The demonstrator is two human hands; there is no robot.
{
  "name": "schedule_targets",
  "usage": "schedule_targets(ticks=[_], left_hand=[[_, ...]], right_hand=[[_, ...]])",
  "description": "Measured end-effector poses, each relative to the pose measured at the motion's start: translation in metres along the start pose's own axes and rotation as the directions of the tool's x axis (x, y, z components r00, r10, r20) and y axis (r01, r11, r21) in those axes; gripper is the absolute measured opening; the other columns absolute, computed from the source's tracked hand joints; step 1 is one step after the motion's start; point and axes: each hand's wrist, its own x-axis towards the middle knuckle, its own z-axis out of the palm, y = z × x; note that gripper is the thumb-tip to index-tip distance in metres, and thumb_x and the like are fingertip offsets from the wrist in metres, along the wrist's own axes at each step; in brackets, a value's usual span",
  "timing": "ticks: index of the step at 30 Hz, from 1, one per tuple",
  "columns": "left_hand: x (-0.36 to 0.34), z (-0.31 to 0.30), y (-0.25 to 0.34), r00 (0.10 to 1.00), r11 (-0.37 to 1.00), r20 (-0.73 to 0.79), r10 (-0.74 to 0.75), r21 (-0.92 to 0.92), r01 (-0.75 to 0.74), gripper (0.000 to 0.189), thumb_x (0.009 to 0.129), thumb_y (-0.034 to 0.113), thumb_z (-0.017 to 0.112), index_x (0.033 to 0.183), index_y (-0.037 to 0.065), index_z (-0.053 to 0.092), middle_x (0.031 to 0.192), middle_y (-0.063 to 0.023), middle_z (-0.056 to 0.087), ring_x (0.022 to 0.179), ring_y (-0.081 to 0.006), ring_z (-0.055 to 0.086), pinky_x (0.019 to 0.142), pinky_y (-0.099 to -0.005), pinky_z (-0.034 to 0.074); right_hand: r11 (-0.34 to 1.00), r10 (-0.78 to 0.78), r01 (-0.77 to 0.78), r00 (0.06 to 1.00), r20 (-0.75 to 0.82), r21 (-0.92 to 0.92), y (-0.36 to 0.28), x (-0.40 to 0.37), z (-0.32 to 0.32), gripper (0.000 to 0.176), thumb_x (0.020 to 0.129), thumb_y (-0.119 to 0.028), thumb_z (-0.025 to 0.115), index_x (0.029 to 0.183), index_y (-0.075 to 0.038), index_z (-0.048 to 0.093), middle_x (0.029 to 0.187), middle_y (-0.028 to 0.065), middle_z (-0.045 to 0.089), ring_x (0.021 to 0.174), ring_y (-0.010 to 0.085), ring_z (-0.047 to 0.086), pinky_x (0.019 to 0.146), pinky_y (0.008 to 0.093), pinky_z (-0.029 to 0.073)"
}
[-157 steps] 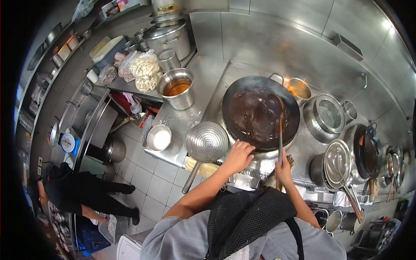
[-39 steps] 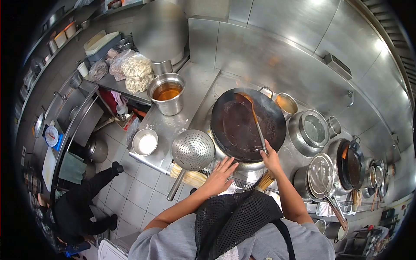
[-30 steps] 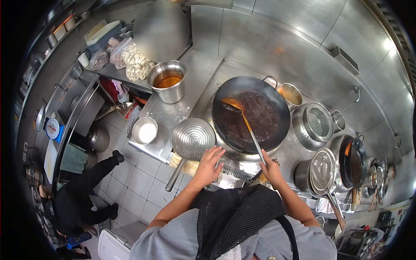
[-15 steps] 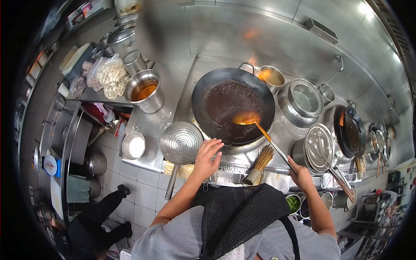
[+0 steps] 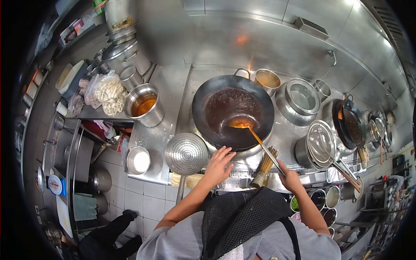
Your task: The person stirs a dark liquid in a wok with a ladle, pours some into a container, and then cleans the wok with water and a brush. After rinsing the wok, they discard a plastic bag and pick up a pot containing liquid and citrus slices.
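Note:
My right hand [image 5: 289, 177] is wrapped round the handle of a long ladle [image 5: 262, 145]. The ladle slants up and left into a large black wok [image 5: 203, 93], and its bowl lies in dark reddish-brown liquid [image 5: 234, 104] that has small bubbles on its surface. Just off the near rim of the wok is my left hand [image 5: 219, 166], fingers spread and nothing in it. To its left rests a perforated strainer [image 5: 186, 154] with its handle toward me. A bamboo brush [image 5: 264, 169] stands between my hands, partly behind the ladle handle.
Left of the wok stand a metal pot of amber liquid [image 5: 145, 110] and a small bowl of white contents [image 5: 139, 161]. On the right are a pot of clear liquid [image 5: 299, 97], a mesh strainer [image 5: 320, 145] and a second wok [image 5: 346, 123]. A dark-clothed person [image 5: 108, 234] is at lower left.
My right hand and the ladle have shifted left, the ladle bowl moving toward the middle of the wok. My left hand has moved right along the near rim. The camera view has tilted slightly.

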Motion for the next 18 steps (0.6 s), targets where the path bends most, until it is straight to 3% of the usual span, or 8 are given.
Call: schedule_targets(ticks=[6,8,10,13,15,16,17,18], left_hand=[[-0.010,-0.007,-0.003,0.977,0.989,0.205,-0.051,0.145,0.022,0.058,0.084,0.013,0.071,0.140,0.009,0.056,0.164,-0.0130,0.025,0.153,-0.0362,0.021,0.120,-0.0531,0.028],[-0.010,-0.011,0.000,0.967,0.990,0.249,-0.052,0.139,0.017,0.056,0.083,0.015,0.073,0.137,0.009,0.059,0.165,-0.0139,0.023,0.153,-0.0379,0.021,0.121,-0.0524,0.027],[-0.012,-0.012,0.000,0.965,0.990,0.254,-0.071,0.137,0.037,0.055,0.083,0.015,0.074,0.137,0.010,0.060,0.166,-0.0138,0.021,0.153,-0.0374,0.018,0.121,-0.0520,0.027],[-0.013,-0.013,-0.001,0.961,0.990,0.270,-0.057,0.140,0.019,0.052,0.083,0.015,0.074,0.134,0.011,0.063,0.167,-0.0127,0.019,0.154,-0.0358,0.015,0.122,-0.0506,0.026],[-0.014,-0.013,-0.002,0.964,0.988,0.257,-0.063,0.153,0.024,0.051,0.083,0.015,0.075,0.133,0.011,0.064,0.167,-0.0124,0.019,0.155,-0.0356,0.015,0.122,-0.0503,0.027],[-0.015,-0.013,-0.002,0.962,0.987,0.268,-0.057,0.159,0.014,0.050,0.083,0.016,0.075,0.132,0.011,0.065,0.167,-0.0121,0.019,0.155,-0.0354,0.014,0.122,-0.0500,0.027],[-0.016,-0.012,-0.002,0.965,0.987,0.257,-0.048,0.159,0.007,0.048,0.082,0.016,0.075,0.129,0.012,0.067,0.166,-0.0118,0.020,0.154,-0.0359,0.015,0.122,-0.0498,0.027],[-0.016,-0.013,-0.001,0.967,0.987,0.247,-0.059,0.159,0.019,0.048,0.082,0.016,0.075,0.129,0.012,0.067,0.166,-0.0118,0.020,0.154,-0.0359,0.015,0.122,-0.0498,0.027]], right_hand=[[0.946,0.055,-0.048,0.998,-0.012,0.320,-0.048,0.059,0.026,0.063,0.095,-0.016,0.061,0.154,-0.019,0.040,0.108,0.0274,0.070,0.093,0.0415,0.071,0.085,0.0437,0.053],[0.921,0.050,0.016,0.986,-0.159,0.388,-0.045,0.081,0.051,0.062,0.098,-0.015,0.057,0.156,-0.015,0.037,0.080,0.0115,0.064,0.060,0.0144,0.051,0.058,0.0333,0.046],[0.887,0.062,-0.001,0.991,-0.118,0.461,-0.067,0.083,0.052,0.062,0.100,-0.015,0.055,0.158,-0.017,0.032,0.071,0.0022,0.055,0.054,0.0112,0.047,0.050,0.0303,0.042],[0.259,0.206,-0.369,0.924,0.322,0.893,-0.111,0.057,0.034,0.058,0.105,-0.019,0.051,0.157,-0.020,0.027,0.067,-0.0036,0.043,0.051,0.0101,0.047,0.045,0.0283,0.045],[-0.323,0.081,-0.589,0.762,0.642,0.740,-0.103,0.057,0.034,0.050,0.105,-0.021,0.051,0.151,-0.025,0.032,0.071,-0.0029,0.043,0.051,0.0068,0.044,0.041,0.0248,0.039],[-0.611,-0.071,-0.620,0.663,0.746,0.493,-0.093,0.063,0.035,0.048,0.105,-0.021,0.051,0.149,-0.027,0.033,0.072,-0.0023,0.044,0.050,0.0059,0.043,0.040,0.0236,0.038],[-0.599,-0.073,-0.632,0.655,0.752,0.492,-0.084,0.071,0.035,0.048,0.105,-0.021,0.051,0.149,-0.027,0.033,0.072,-0.0023,0.044,0.050,0.0059,0.043,0.040,0.0236,0.038],[-0.661,-0.243,-0.647,0.664,0.707,0.381,-0.082,0.080,0.031,0.049,0.105,-0.021,0.051,0.149,-0.031,0.034,0.072,-0.0021,0.044,0.051,0.0061,0.043,0.041,0.0228,0.037]])
